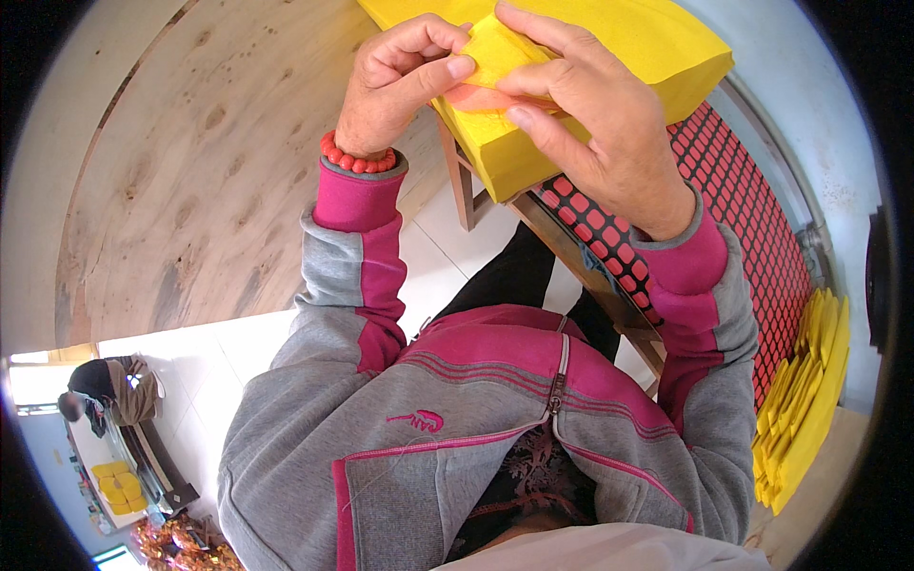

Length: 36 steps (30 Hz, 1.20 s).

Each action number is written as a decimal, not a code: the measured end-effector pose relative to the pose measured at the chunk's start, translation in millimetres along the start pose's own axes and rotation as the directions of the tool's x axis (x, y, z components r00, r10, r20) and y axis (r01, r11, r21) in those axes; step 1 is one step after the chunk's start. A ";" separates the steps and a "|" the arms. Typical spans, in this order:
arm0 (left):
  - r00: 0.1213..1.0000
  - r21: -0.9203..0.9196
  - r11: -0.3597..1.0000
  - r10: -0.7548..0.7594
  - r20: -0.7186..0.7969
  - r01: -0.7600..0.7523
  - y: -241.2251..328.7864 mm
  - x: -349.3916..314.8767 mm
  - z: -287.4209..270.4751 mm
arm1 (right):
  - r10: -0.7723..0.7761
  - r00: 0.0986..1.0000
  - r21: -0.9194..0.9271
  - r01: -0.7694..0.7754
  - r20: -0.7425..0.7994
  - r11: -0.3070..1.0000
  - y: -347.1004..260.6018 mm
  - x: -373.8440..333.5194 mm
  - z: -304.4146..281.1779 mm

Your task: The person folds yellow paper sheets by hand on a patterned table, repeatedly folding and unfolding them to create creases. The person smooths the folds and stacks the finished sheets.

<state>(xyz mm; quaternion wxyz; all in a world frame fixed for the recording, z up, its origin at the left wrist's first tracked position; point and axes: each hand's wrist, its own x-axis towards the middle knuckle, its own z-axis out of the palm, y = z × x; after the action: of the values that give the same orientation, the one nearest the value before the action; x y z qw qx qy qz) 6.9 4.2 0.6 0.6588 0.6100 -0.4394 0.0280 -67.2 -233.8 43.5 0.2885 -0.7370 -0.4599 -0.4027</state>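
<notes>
My left hand [400, 84], a red bead bracelet [357, 157] on its wrist, pinches the left edge of a small folded yellow sheet [500, 49] between thumb and fingers. My right hand [605, 114] grips the sheet's right side, with fingers above and below. An orange-pink strip [476, 97] shows beneath the fold; whether it belongs to the sheet I cannot tell. Both hands are raised over a large yellow block [657, 48] with a flat top and straight sides, either a stack or something covered; part of it is behind my hands.
A wooden board [209, 143] fills the left side. Right of me is a bench with a red-and-black patterned cover [733, 181], and yellow folded pieces [804, 400] are piled at its near end. Another person [114, 390] is by a table at the lower left, near yellow pieces [119, 487].
</notes>
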 end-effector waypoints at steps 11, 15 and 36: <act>1.000 0.035 0.999 -0.002 -0.014 0.002 0.5 0.3 0.8 | 0.197 0.979 0.045 -0.200 0.058 0.979 -3.1 -9.7 9.2; 1.000 0.014 1.000 -0.001 -0.001 0.001 4.7 1.0 2.3 | 0.236 0.971 0.106 -0.240 0.045 0.965 -3.0 -9.2 9.1; 0.999 -0.002 0.999 0.048 -0.023 -0.048 4.7 1.6 11.9 | 0.215 0.975 0.037 -0.213 -0.055 0.976 -1.7 -2.2 -1.6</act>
<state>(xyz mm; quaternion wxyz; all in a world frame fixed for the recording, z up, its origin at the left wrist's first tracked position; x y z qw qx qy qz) -1.3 -5.3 3.7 0.6637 0.5981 -0.4464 0.0506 -69.8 -235.4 42.5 0.3551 -0.7655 -0.3753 -0.3834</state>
